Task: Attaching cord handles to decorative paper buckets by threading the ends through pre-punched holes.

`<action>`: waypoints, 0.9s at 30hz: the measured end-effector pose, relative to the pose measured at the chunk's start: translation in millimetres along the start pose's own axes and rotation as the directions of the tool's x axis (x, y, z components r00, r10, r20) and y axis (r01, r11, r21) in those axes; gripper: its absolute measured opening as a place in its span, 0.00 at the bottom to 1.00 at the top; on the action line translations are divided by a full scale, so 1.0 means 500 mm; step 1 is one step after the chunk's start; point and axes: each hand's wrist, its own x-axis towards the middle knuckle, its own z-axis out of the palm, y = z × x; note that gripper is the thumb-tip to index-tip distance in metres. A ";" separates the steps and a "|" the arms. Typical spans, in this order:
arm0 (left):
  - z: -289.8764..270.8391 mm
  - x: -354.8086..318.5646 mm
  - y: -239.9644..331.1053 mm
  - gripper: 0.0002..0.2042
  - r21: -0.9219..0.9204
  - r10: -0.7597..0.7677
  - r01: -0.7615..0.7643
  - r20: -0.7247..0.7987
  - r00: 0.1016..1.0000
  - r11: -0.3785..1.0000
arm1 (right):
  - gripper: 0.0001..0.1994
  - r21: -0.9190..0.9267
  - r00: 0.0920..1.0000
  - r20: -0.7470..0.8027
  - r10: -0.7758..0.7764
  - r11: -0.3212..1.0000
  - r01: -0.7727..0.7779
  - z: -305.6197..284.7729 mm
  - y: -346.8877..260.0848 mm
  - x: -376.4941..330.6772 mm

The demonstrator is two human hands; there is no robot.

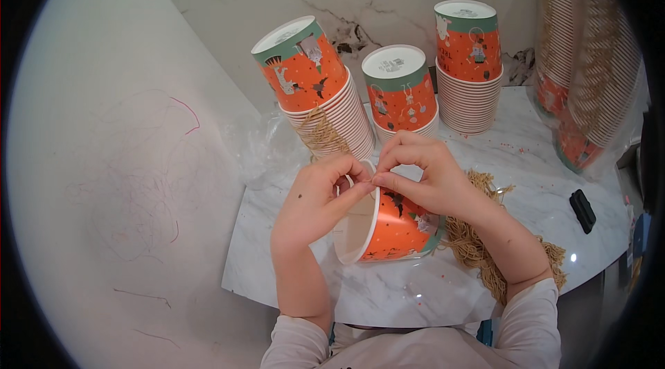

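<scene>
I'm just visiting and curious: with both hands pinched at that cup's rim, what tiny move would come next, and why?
Probably draw the handle end snug at the rim. The orange paper cup lies on its side, both the left hand and right hand pinch at its rim, and a pile of twine lies beside it.

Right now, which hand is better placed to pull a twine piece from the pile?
Probably the right hand: its forearm lies across the twine pile. The left hand is on the cup's far side.
</scene>
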 end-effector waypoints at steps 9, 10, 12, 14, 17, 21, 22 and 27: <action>-0.024 -0.015 -0.003 0.07 0.071 -0.022 0.022 0.007 1.000 0.997 | 0.04 0.017 0.996 -0.064 -0.068 0.997 0.070 0.047 0.016 -0.006; -0.026 -0.016 -0.006 0.07 0.071 -0.023 0.023 0.006 1.000 0.997 | 0.04 0.018 0.996 -0.064 -0.068 0.997 0.069 0.051 0.016 -0.007; -0.030 -0.017 -0.014 0.07 0.020 -0.087 0.086 0.034 0.996 0.996 | 0.04 0.059 0.997 -0.070 -0.026 0.998 0.030 0.056 0.015 -0.010; -0.030 -0.017 -0.017 0.07 0.007 -0.091 0.091 0.037 0.995 0.996 | 0.04 0.056 0.998 -0.054 -0.021 0.998 0.024 0.054 0.010 -0.009; -0.030 -0.017 -0.029 0.07 -0.076 -0.095 0.098 0.038 0.995 0.992 | 0.03 0.040 1.000 -0.017 -0.009 0.999 0.009 0.054 0.009 -0.013; -0.033 -0.016 -0.039 0.06 -0.169 -0.131 0.135 0.036 0.991 0.976 | 0.06 -0.006 0.999 -0.007 -0.037 0.999 0.037 0.069 0.009 -0.020; -0.032 -0.014 -0.041 0.06 -0.169 -0.132 0.136 0.036 0.991 0.976 | 0.06 -0.005 0.999 -0.007 -0.036 0.999 0.036 0.072 0.012 -0.022; -0.027 -0.007 -0.052 0.06 -0.146 -0.086 0.090 0.031 0.996 0.985 | 0.08 -0.341 0.922 -0.043 -0.386 0.873 0.349 0.083 0.023 -0.019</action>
